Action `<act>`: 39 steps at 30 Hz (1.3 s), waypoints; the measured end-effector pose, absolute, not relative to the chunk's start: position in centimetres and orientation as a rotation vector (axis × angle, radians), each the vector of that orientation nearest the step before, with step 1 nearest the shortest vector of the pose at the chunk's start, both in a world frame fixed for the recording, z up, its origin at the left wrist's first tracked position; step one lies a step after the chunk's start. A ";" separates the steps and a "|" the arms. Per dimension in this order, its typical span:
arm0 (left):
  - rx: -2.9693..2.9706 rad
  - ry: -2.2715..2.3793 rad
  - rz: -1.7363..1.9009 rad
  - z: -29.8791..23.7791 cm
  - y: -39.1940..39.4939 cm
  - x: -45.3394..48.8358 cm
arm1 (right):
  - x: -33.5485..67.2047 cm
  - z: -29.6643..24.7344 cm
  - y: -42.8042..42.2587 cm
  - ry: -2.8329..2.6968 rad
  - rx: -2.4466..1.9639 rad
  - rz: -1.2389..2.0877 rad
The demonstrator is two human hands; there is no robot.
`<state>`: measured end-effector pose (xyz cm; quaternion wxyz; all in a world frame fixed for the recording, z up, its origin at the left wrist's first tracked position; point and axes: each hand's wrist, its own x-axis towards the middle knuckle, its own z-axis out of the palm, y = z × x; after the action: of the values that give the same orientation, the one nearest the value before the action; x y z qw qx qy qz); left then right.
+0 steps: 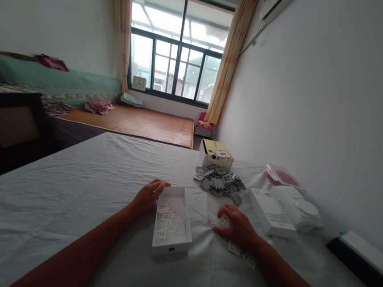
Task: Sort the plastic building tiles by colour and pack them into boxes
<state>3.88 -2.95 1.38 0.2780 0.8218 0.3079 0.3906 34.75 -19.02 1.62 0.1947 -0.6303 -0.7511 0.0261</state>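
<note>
A shallow white open box (188, 232) sits in front of me with many small white openwork plastic pieces (168, 219) lying loose in it. At its far left corner, my left hand (148, 196) grips the rim with bent fingers. To the right of the box, my right hand (236, 224) is low over the sheet, its thumb and fingers curled around a small bunch of white plastic pieces (220, 220). More white pieces (235, 248) lie on the sheet under the right wrist, partly covered by it.
A pile of grey interlocking pieces (220, 181) lies beyond, before a yellow and white carton (217, 154). On the right are a white lid-like box (269, 213), a white packet (298, 208), a pink-filled clear container (284, 176) and a dark-and-white long object (365, 261). A white sheet (108, 176) covers the surface.
</note>
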 end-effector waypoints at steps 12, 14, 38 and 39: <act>2.179 0.835 1.070 1.3 -3.1 4.0 | 36.4 1.2 -17.7 -1.864 -1.730 0.200; 2.179 0.839 1.070 1.1 -3.0 4.0 | 36.5 1.8 -16.9 -1.755 -1.769 0.209; 2.216 0.822 1.028 1.5 -3.6 3.7 | 19.9 6.7 -13.2 -1.911 -1.201 0.729; 2.221 0.815 1.027 1.6 -3.6 3.7 | 19.8 6.8 -13.3 -1.949 -1.201 0.667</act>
<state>3.71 -3.61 1.56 0.2777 0.8273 0.3036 0.3825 19.84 -13.27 6.82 0.3695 -0.4682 -0.7594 0.2600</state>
